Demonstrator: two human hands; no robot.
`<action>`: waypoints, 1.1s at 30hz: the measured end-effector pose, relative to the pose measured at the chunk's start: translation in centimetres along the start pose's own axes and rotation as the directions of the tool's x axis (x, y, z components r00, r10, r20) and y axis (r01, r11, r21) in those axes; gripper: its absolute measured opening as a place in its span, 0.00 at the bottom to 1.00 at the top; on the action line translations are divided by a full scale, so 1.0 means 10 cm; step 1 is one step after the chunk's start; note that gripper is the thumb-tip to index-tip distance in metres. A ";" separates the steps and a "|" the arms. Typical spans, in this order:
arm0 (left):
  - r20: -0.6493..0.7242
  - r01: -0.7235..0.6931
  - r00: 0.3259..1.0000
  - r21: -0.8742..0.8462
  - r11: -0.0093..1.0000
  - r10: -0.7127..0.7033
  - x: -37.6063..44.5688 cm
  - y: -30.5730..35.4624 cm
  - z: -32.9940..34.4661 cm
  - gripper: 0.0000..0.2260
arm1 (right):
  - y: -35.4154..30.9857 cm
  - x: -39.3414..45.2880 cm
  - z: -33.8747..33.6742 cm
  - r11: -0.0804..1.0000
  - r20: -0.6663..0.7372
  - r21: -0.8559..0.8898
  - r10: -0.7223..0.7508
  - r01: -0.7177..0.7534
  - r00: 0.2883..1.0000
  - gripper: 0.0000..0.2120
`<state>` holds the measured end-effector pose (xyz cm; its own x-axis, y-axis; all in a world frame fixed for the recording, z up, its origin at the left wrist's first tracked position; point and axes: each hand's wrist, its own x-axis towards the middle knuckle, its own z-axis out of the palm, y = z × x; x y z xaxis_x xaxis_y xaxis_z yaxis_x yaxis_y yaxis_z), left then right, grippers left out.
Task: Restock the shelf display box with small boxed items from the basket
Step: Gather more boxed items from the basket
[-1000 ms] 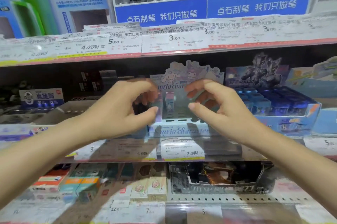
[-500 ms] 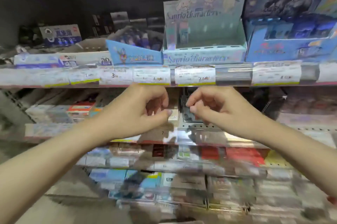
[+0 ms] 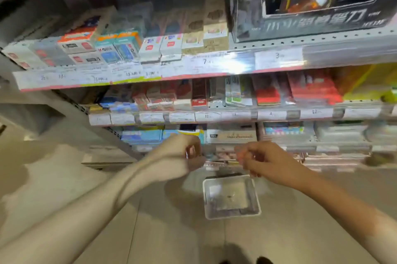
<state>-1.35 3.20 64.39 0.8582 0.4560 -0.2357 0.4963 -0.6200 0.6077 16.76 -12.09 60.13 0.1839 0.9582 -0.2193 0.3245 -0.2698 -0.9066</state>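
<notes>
Hands hang in mid-air in front of the lower shelves, both blurred by motion: the left hand (image 3: 179, 154) has its fingers curled loosely inward and nothing can be seen in it, and the right hand (image 3: 261, 159) likewise has bent fingers with no item visible, though the blur makes it hard to tell for certain. Below and between them, near on the pale floor (image 3: 150, 220), sits the basket (image 3: 231, 197), a shallow translucent tray whose contents are too smeared to make out. Far up at the right, a dark display box (image 3: 311, 21) with a "12" mark stands on a perforated shelf (image 3: 322, 37). To its left a row of small boxed items (image 3: 150, 46) lines the same shelf edge, above price tags (image 3: 206, 61). Two lower shelves hold red, blue and white packs.
</notes>
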 end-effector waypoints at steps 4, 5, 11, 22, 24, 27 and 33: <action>0.081 0.143 0.987 -0.053 0.988 -0.139 0.15 -0.46 0.74 0.06 | 0.84 0.08 0.17 0.984 0.067 -0.092 0.162 -0.156 0.985 0.08; 0.100 0.181 0.980 -0.076 0.980 -0.173 0.20 -0.57 0.95 0.05 | 1.09 0.11 0.22 0.974 0.080 -0.140 0.188 -0.176 0.979 0.08; 0.184 0.352 0.927 -0.133 0.927 -0.326 0.61 -1.36 2.23 0.11 | 2.47 0.34 0.71 0.894 0.105 -0.355 0.328 -0.272 0.939 0.07; 0.262 0.509 0.843 -0.104 0.854 -0.470 1.20 -3.20 4.68 0.12 | 5.13 0.99 1.86 0.759 0.094 -0.476 0.547 -0.445 0.832 0.13; 0.264 0.491 0.851 -0.095 0.866 -0.454 1.34 -3.50 5.07 0.10 | 5.53 1.14 2.02 0.747 0.108 -0.502 0.554 -0.436 0.825 0.14; 0.274 0.461 0.858 -0.035 0.887 -0.435 1.53 -3.85 5.59 0.07 | 6.11 1.33 2.28 0.723 0.128 -0.557 0.560 -0.408 0.819 0.16; 0.355 0.372 0.851 0.111 0.921 -0.387 1.95 -4.39 6.41 0.13 | 6.86 1.67 2.70 0.654 0.247 -0.717 0.559 -0.239 0.792 0.13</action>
<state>2.01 -1.57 -15.47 0.5850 0.4009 -0.7050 0.7913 -0.4727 0.3878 17.05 -11.97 -15.42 0.0981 0.6311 -0.7695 0.8342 -0.4738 -0.2822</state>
